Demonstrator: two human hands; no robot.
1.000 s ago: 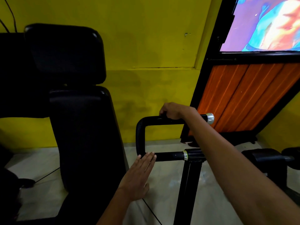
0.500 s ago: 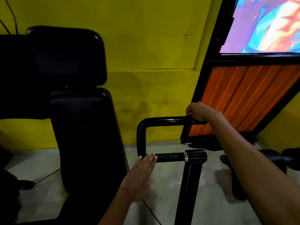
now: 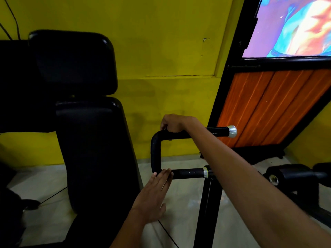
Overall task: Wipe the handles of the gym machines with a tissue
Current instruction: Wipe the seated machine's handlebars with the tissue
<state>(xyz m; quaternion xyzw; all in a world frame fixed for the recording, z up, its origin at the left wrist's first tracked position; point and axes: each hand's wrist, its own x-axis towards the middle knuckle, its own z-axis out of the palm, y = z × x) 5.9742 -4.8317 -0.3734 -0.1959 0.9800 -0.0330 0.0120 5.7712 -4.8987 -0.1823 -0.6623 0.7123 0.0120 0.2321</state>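
handle: black U-shaped bar (image 3: pixel 155 153) on a black post (image 3: pixel 207 212), chrome cap (image 3: pixel 232 131) on the upper end
right hand (image 3: pixel 174 124): grip clenched over the upper bar, near the bend
left hand (image 3: pixel 154 194): flat, fingers straight, fingertips touching the lower bar at the corner, grasping nothing
tissue: can't tell, hidden if under the right palm
seat: black padded backrest (image 3: pixel 95 149) left of the handle

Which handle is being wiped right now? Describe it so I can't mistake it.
Start at the tall black padded seat back; just right of it stands a black C-shaped handle. The right hand is closed around its upper bar, the one ending in a silver cap; the left hand only touches the lower bar.
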